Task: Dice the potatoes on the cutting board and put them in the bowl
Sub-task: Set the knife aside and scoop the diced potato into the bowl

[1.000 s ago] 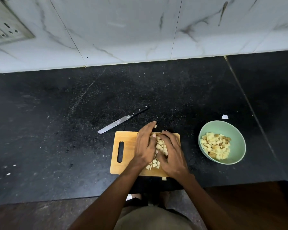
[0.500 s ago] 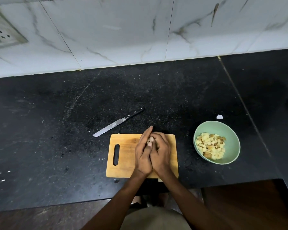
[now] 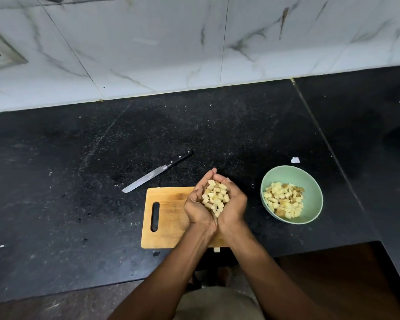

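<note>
My left hand and my right hand are pressed together palm up at the centre of the frame, fingers curled into 1 cup around a heap of diced potato. They are over the right part of the wooden cutting board, whose handle slot faces the left of the frame. 1 stray potato cube lies on the black counter just below the board's lower edge. The green bowl sits right of centre, near my hands but apart from them, already holding a pile of cubes. The knife lies on the counter just above the board's upper left corner, blade pointing lower left. A small white scrap lies above the bowl.
</note>
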